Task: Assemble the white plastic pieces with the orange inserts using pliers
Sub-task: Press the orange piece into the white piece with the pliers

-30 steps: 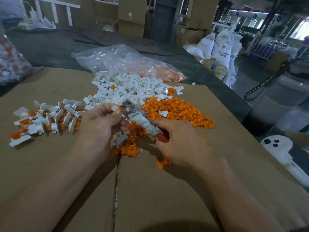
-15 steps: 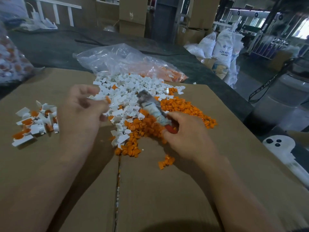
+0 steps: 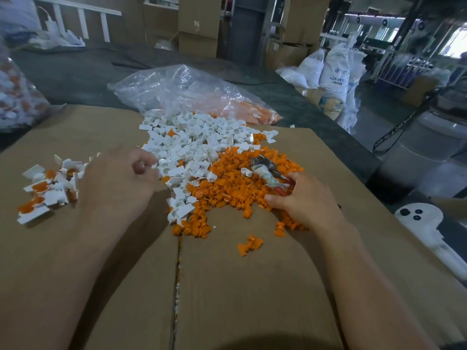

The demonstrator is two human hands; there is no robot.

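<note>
Your pieces (image 3: 197, 140) are plain white, inserts (image 3: 235, 188) solid orange. Your pliers (image 3: 267, 173) show red handles under grey-white wrapping. The cardboard (image 3: 227, 286) is unpatterned brown.

cardboard boxes (image 3: 199, 24) stacked behind | white sacks (image 3: 336, 74) right | bright window (image 3: 454, 41)

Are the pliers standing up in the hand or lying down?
Lying down: the pliers rest across the orange inserts, handle end in the right hand.
</note>
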